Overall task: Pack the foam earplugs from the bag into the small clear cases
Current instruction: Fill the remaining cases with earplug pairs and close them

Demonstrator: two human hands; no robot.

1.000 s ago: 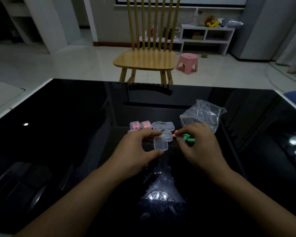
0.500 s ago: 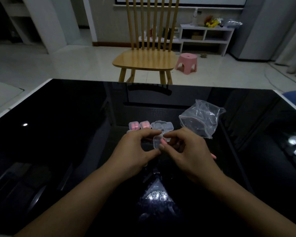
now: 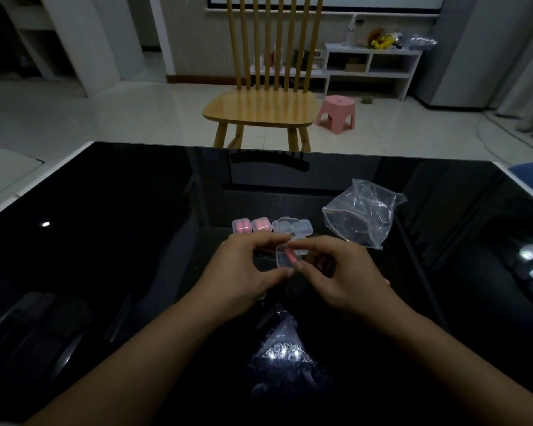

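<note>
My left hand [image 3: 243, 272] pinches a small clear open case [image 3: 282, 261] just above the black table. My right hand [image 3: 339, 272] holds a pink earplug [image 3: 290, 256] at its fingertips, and the plug's end lies inside that case. Behind my hands stand two shut cases with pink earplugs [image 3: 252, 225] and two clear cases [image 3: 293, 226] beside them. The crumpled clear bag [image 3: 362, 216] lies to the right of the cases. A pink tip shows at the outer edge of my right hand.
The glossy black table [image 3: 105, 241] reflects ceiling lights at the front and at the right. A wooden chair [image 3: 265, 109] stands beyond the far edge, with a pink stool [image 3: 337, 112] and a white shelf behind it.
My right hand left the green and pink earplugs by the bag and came left to the held case with a pink plug. The green plugs are now hidden.
</note>
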